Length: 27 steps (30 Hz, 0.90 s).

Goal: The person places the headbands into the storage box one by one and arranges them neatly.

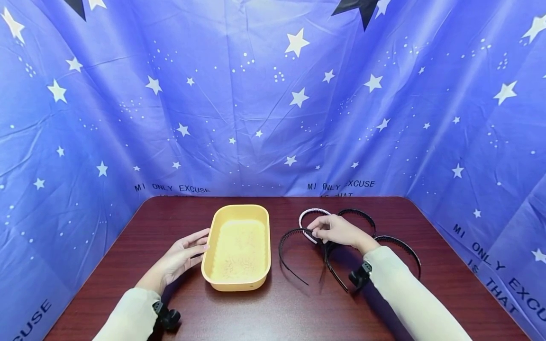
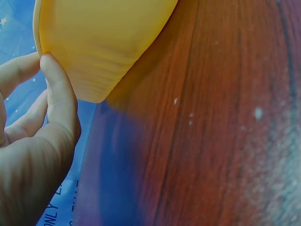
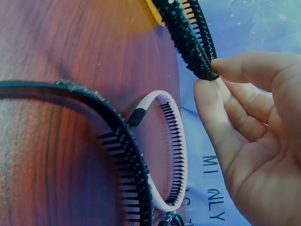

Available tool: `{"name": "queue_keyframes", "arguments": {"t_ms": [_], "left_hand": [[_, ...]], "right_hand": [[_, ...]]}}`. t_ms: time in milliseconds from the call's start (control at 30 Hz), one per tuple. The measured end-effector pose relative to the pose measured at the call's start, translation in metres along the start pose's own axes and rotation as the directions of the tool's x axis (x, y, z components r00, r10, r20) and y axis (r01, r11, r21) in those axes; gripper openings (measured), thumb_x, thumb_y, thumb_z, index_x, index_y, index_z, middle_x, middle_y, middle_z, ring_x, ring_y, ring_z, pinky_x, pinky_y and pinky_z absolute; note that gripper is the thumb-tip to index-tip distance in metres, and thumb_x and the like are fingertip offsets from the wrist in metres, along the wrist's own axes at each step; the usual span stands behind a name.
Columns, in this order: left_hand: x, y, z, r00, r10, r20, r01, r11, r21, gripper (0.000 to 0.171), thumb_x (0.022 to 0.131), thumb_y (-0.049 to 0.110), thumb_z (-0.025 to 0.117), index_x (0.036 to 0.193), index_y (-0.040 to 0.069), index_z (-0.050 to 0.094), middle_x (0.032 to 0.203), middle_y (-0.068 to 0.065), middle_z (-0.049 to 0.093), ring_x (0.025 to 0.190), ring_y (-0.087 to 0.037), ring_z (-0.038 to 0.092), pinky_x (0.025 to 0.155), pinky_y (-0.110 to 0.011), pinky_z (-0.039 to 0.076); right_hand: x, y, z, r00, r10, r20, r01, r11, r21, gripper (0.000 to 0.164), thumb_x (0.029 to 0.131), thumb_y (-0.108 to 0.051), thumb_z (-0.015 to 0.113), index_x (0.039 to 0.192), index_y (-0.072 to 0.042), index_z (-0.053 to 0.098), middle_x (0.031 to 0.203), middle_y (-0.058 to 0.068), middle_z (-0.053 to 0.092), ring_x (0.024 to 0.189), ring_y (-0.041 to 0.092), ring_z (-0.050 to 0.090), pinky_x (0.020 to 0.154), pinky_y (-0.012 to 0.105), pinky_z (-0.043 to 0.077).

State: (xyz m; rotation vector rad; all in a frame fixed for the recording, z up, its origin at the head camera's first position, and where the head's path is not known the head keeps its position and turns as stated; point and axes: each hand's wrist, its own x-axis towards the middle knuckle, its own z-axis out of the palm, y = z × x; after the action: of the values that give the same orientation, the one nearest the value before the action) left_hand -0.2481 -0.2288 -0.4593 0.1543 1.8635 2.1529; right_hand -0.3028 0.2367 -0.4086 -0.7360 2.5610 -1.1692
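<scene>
My left hand (image 1: 181, 258) is beside a yellow plastic tray (image 1: 206, 270), its fingers fairly straight and their tips touching the left rim. In the left wrist view the thumb (image 2: 59, 89) lies against the tray's outer wall. My right hand (image 1: 341, 232) pinches a black toothed headband (image 1: 280, 251) between thumb and fingertips. Its glittery outer surface shows in the right wrist view. Below that hand lies a pale pink headband (image 3: 179, 136) with dark teeth. Another black headband (image 3: 117, 127) arcs close to the right wrist camera. Part of the group is hidden by the hand.
More black headbands lie behind the right hand, one at the back (image 1: 362, 214) and one farther right (image 1: 405, 246). All stand on a dark red-brown wooden table (image 1: 179, 213). A blue star-printed cloth (image 1: 234, 104) hangs behind and at both sides.
</scene>
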Motion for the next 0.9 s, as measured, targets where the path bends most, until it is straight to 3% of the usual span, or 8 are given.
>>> {"name": "queue_keyframes", "arguments": {"t_ms": [300, 433, 500, 900], "left_hand": [[0.001, 0.002, 0.001, 0.999, -0.024, -0.028, 0.025, 1.0, 0.017, 0.068, 0.096, 0.004, 0.065, 0.155, 0.001, 0.032, 0.142, -0.02, 0.048, 0.115, -0.017, 0.061, 0.097, -0.034, 0.051], [0.001, 0.004, 0.002, 1.0, -0.017, -0.01, 0.017, 1.0, 0.019, 0.068, 0.097, 0.005, 0.064, 0.155, -0.001, 0.03, 0.143, -0.021, 0.047, 0.116, -0.018, 0.06, 0.097, -0.034, 0.051], [0.0, 0.005, 0.002, 1.0, -0.014, 0.002, 0.014, 1.0, 0.019, 0.068, 0.097, 0.005, 0.063, 0.156, -0.001, 0.028, 0.144, -0.022, 0.045, 0.116, -0.017, 0.06, 0.097, -0.033, 0.051], [-0.001, 0.004, 0.0, 1.0, -0.011, 0.002, 0.011, 1.0, 0.011, 0.067, 0.098, 0.004, 0.062, 0.156, -0.001, 0.029, 0.144, -0.021, 0.044, 0.117, -0.016, 0.059, 0.097, -0.032, 0.051]], "right_hand": [[0.005, -0.011, -0.003, 1.0, -0.023, -0.003, 0.023, 1.0, 0.02, 0.024, 0.099, -0.016, 0.064, 0.118, -0.002, 0.069, 0.105, 0.015, 0.07, 0.083, 0.023, 0.066, 0.077, 0.047, 0.057], [0.01, -0.013, -0.002, 0.999, -0.037, -0.01, 0.038, 0.999, 0.028, 0.025, 0.099, -0.017, 0.063, 0.119, -0.003, 0.069, 0.112, 0.013, 0.068, 0.087, 0.022, 0.066, 0.076, 0.041, 0.058], [0.012, -0.014, -0.001, 0.999, -0.049, -0.013, 0.05, 0.998, 0.039, 0.024, 0.099, -0.016, 0.063, 0.118, -0.002, 0.069, 0.117, 0.014, 0.066, 0.088, 0.022, 0.065, 0.076, 0.043, 0.058], [0.031, -0.033, 0.01, 0.998, -0.059, -0.025, 0.061, 0.994, 0.09, 0.025, 0.098, -0.01, 0.061, 0.119, 0.0, 0.067, 0.099, 0.013, 0.068, 0.085, 0.023, 0.064, 0.08, 0.053, 0.057]]}}
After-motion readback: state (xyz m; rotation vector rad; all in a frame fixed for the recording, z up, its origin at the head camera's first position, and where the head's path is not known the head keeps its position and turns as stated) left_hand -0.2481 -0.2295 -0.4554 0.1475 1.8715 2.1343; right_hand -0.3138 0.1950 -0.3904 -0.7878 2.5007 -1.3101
